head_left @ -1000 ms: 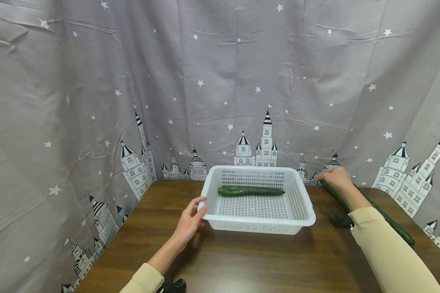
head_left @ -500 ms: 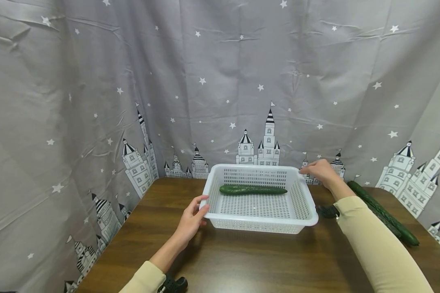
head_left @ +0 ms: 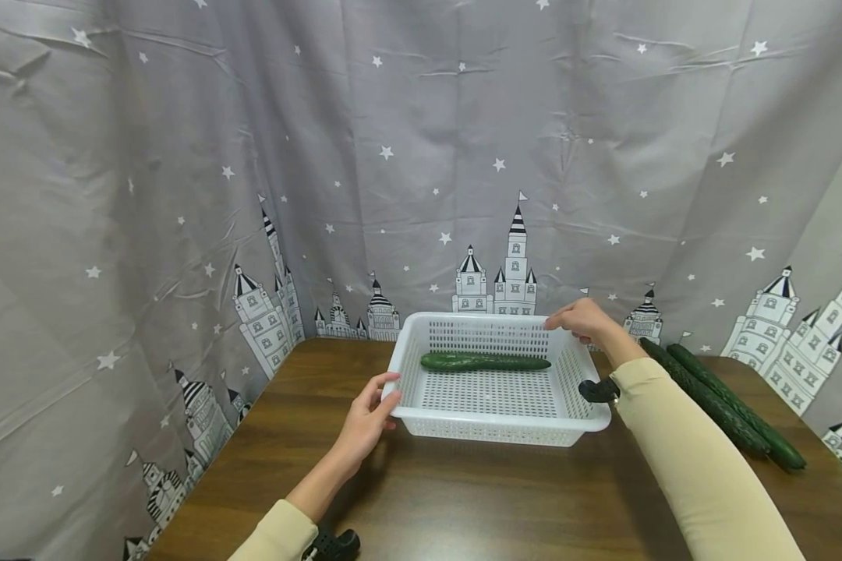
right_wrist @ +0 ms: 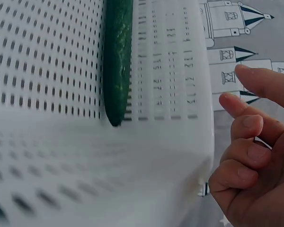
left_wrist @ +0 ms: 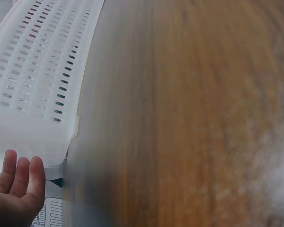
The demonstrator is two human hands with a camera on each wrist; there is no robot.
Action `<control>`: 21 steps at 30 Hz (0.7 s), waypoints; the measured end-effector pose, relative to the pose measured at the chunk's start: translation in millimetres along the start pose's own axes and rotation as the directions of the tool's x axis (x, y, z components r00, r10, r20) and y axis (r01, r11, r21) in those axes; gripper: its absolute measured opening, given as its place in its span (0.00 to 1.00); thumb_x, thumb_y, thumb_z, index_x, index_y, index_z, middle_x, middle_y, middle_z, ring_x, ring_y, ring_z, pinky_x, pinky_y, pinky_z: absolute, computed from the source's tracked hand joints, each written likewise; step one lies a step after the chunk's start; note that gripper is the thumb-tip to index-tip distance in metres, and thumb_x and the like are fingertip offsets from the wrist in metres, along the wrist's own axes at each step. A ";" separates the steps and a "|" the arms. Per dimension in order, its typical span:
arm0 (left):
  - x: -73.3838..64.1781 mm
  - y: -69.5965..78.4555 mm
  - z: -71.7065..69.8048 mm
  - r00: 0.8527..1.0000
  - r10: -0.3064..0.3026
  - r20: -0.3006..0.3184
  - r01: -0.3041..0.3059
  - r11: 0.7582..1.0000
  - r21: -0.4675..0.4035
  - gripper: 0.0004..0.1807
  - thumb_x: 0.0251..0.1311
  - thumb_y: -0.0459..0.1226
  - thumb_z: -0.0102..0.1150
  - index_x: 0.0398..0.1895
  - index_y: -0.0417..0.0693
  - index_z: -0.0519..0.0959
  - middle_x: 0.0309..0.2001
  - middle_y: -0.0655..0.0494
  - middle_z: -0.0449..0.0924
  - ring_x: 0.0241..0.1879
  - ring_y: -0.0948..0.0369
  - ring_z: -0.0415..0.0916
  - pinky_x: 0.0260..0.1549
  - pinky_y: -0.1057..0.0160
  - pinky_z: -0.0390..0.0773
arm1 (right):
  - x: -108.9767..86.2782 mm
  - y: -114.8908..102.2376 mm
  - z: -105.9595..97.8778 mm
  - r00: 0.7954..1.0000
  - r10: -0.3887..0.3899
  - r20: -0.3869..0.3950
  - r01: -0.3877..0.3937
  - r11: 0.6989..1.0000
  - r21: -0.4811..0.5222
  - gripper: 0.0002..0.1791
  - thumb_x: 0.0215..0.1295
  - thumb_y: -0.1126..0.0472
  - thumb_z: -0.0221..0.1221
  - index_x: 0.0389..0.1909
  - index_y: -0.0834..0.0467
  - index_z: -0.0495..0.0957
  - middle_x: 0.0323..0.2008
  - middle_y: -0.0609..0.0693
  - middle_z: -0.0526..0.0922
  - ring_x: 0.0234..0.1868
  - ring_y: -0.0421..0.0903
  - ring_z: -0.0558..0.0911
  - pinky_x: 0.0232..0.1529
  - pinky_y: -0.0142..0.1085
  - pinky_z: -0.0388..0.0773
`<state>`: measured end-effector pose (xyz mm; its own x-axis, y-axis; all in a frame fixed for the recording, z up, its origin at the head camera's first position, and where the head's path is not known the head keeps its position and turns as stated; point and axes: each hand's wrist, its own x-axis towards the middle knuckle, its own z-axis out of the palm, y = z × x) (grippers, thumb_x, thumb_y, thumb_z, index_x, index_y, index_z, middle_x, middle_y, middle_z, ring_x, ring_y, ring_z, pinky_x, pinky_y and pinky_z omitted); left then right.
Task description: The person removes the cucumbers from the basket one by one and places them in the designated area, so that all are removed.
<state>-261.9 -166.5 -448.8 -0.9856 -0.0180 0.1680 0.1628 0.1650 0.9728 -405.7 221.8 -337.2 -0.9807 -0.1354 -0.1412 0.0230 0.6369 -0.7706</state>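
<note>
A white perforated plastic basket (head_left: 501, 421) stands on the wooden table, with one long green cucumber (head_left: 484, 361) lying lengthwise in it near the back wall. At the basket's left side, my left hand (head_left: 362, 425) grips the rim between thumb and fingers. Its fingertips (left_wrist: 36, 165) show at the basket's corner in the left wrist view. Over the back right corner hovers my right hand (head_left: 589, 321), holding nothing. In the right wrist view its fingers (right_wrist: 248, 153) are loosely bent, the thumb and index finger apart, beside the basket wall.
Two more cucumbers lie side by side on the table at the right, a nearer one (head_left: 705, 399) and an outer one (head_left: 740, 409). A grey curtain (head_left: 421, 156) with castles and stars hangs right behind the table. Black straps (head_left: 599, 390) sit on both wrists.
My right hand has moved left, from above the two cucumbers at the right to the basket's back right corner. The left hand stays on the rim; the cucumber in the basket has not moved.
</note>
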 end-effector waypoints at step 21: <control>-1.8 1.9 -1.2 1.000 0.028 0.006 -0.028 1.000 0.011 0.21 0.71 0.37 0.59 0.65 0.48 0.73 0.50 0.36 0.78 0.38 0.61 0.76 0.33 0.61 0.79 | 33.7 -0.4 57.6 0.992 0.066 0.112 -0.087 0.977 0.195 0.22 0.63 0.58 0.66 0.56 0.63 0.81 0.18 0.44 0.65 0.16 0.40 0.57 0.20 0.33 0.60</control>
<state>-259.7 -167.3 -447.1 -0.9809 -0.0072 0.1945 0.1902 0.1761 0.9658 -427.6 173.3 -377.4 -0.9491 -0.1775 -0.2602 0.1454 0.4860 -0.8618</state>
